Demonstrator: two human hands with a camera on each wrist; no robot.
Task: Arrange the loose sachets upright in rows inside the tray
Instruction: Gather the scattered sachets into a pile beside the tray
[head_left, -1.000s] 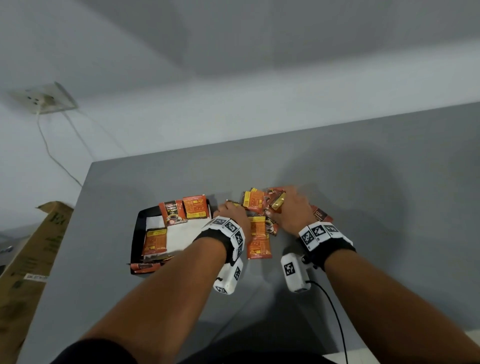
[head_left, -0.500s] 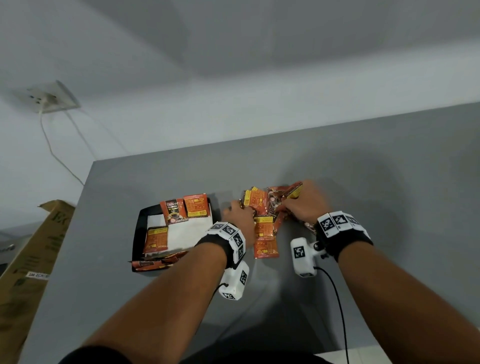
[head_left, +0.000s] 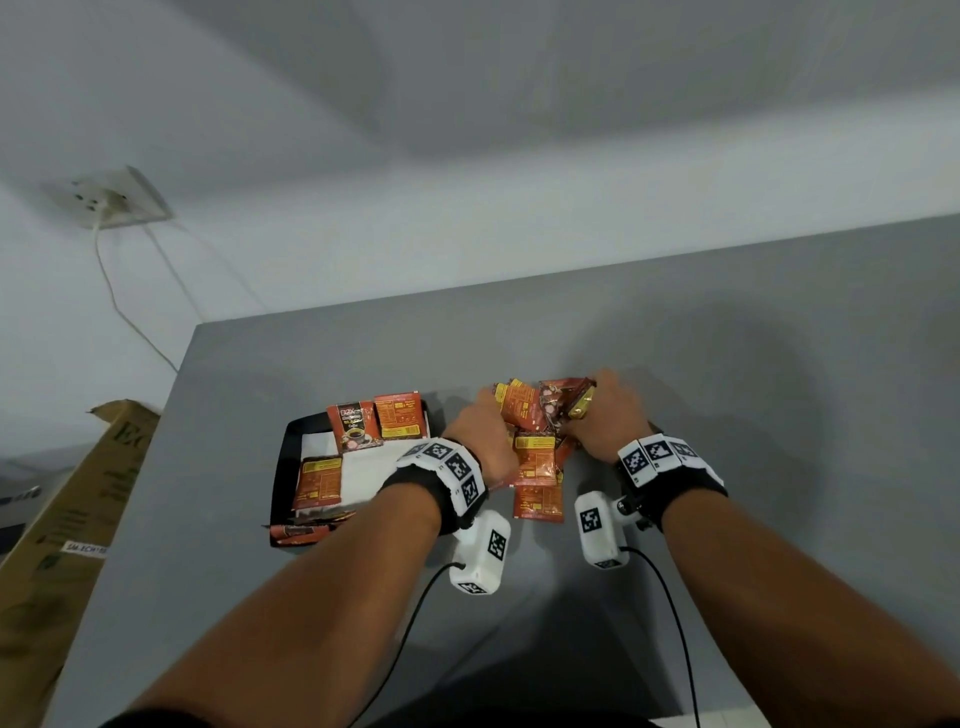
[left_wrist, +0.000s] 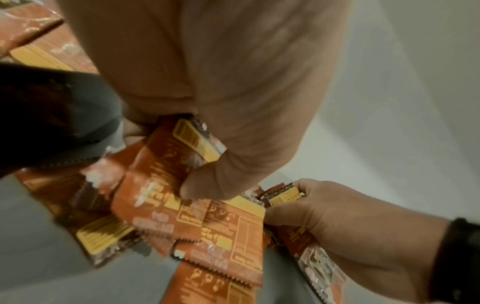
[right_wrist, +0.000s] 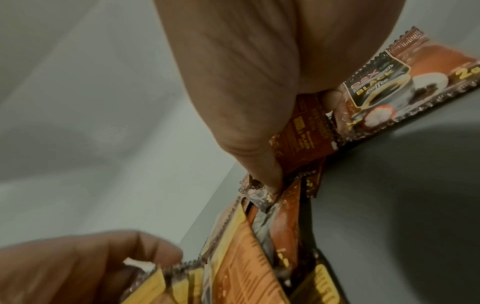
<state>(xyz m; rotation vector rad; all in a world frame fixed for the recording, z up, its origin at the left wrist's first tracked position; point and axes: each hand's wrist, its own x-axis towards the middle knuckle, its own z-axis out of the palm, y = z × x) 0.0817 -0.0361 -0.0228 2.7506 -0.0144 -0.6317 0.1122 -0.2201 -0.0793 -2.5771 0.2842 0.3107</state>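
A heap of orange and brown coffee sachets (head_left: 535, 441) lies on the grey table, right of a black tray (head_left: 283, 467) with a white liner. Two sachets (head_left: 376, 423) lean upright at the tray's far side, one (head_left: 318, 480) lies lower left, others at its near edge. My left hand (head_left: 480, 439) grips the heap's left side, thumb and fingers curled round sachets (left_wrist: 176, 164). My right hand (head_left: 602, 415) pinches several sachets (right_wrist: 306, 127) at the heap's right side. Between the two hands the sachets are bunched together.
A cardboard box (head_left: 67, 525) stands off the table's left edge. On the wall at the far left hangs a socket (head_left: 111, 200) with a cable (head_left: 130, 322) running down. Bare grey table (head_left: 753, 389) stretches right of and behind the heap.
Both hands have drawn closer together, pushing the scattered sachets into a tighter bunch. The right hand moved left and further away, now gripping sachets; the tray's sachets stayed put.
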